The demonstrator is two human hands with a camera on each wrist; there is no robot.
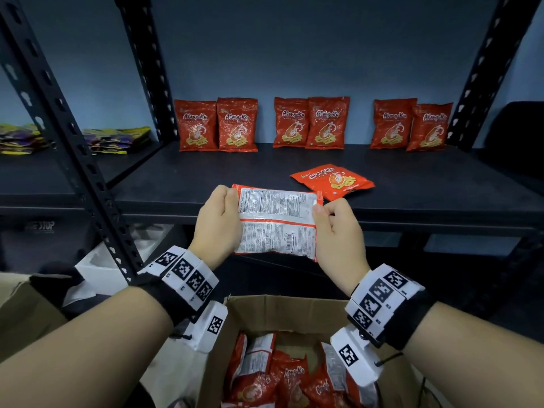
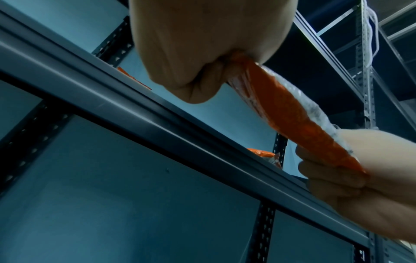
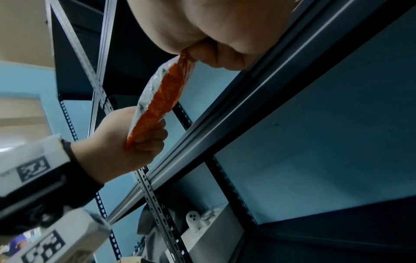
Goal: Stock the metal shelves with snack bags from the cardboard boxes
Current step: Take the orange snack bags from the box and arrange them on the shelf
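Note:
Both hands hold one red snack bag (image 1: 275, 223) by its side edges, white printed back toward me, just in front of the black metal shelf (image 1: 206, 184). My left hand (image 1: 219, 214) grips the bag's left edge; my right hand (image 1: 332, 223) pinches the right edge. From below, the bag (image 2: 290, 113) stretches between the left hand (image 2: 202, 58) and the right hand (image 2: 351, 178); the right wrist view shows the same bag (image 3: 161, 105) edge-on. Several red bags (image 1: 237, 123) stand along the shelf's back. Another bag (image 1: 332, 181) lies flat on the shelf. The open cardboard box (image 1: 265, 310) below holds more bags (image 1: 282, 375).
A black slotted upright (image 1: 79, 160) crosses diagonally at the left. Stacks of purple and yellow packets (image 1: 116, 139) lie on the neighbouring shelf. A second cardboard box (image 1: 26, 313) sits low at the left. Bare shelf surface lies left of the flat bag.

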